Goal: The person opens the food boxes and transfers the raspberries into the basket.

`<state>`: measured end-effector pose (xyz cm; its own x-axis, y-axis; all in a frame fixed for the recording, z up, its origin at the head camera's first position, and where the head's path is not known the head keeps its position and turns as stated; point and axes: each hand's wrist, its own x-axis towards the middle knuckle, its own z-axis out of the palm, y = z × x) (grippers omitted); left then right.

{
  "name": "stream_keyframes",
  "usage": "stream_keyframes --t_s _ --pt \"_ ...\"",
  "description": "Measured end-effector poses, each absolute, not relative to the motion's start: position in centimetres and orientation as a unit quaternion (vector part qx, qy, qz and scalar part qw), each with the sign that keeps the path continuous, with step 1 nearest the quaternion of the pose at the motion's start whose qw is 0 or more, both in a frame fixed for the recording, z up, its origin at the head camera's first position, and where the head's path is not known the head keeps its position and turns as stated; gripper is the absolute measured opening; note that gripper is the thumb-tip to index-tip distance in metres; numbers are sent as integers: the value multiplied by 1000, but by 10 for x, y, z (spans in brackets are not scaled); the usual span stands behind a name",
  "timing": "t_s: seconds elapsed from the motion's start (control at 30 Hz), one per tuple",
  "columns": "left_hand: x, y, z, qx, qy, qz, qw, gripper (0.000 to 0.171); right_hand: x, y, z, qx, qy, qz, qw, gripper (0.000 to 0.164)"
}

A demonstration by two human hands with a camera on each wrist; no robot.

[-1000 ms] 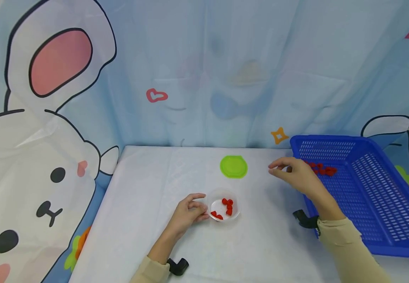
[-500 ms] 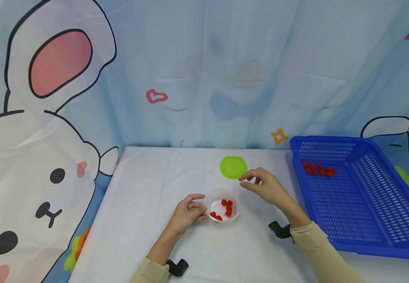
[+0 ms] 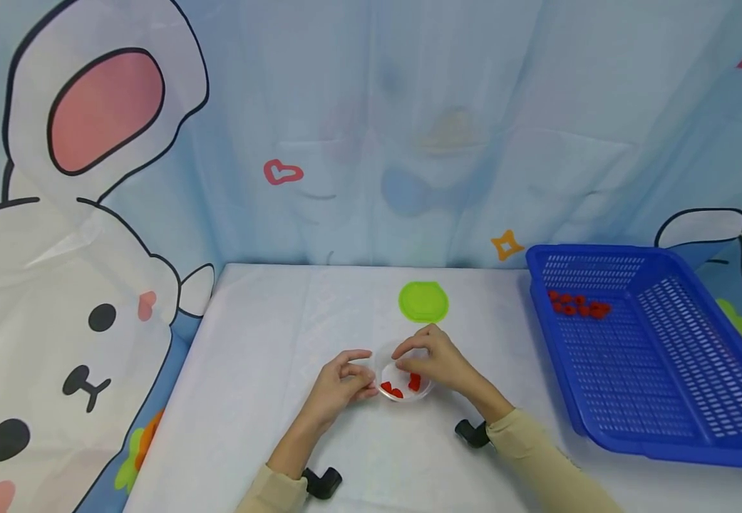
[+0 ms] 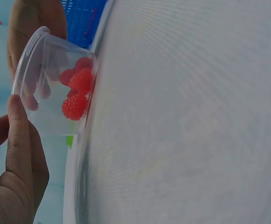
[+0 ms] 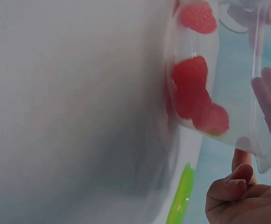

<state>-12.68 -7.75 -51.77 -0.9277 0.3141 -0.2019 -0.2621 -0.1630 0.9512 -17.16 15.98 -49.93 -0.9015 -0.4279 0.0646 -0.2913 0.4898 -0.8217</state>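
Note:
A clear plastic cup (image 3: pixel 385 363) stands on the white table with several red raspberries (image 3: pixel 414 382) at its bottom. My left hand (image 3: pixel 340 385) holds the cup's left side, its fingers at the rim in the left wrist view. Over the cup's right side reaches my right hand (image 3: pixel 438 363), thumb and index finger apart and dipping inside the rim; no raspberry shows between them. It hides part of the cup and some raspberries in the head view. Through the clear wall, raspberries (image 5: pixel 191 88) show in the right wrist view.
A green lid (image 3: pixel 423 302) lies flat behind the cup. At the right stands a blue plastic basket (image 3: pixel 653 370), with several raspberries (image 3: pixel 579 306) in its far left corner. A printed cloth (image 3: pixel 371 142) hangs behind the table.
My right hand has moved left from beside the basket, past the green lid, to over the cup. The left hand has stayed at the cup, which has not moved.

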Motion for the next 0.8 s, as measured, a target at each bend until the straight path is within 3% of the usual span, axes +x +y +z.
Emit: stream_keyframes --t_s 0.8 --pt "-129 -77 -520 28 614 765 193 43 -162 140 -500 -251 935 -249 31 14"
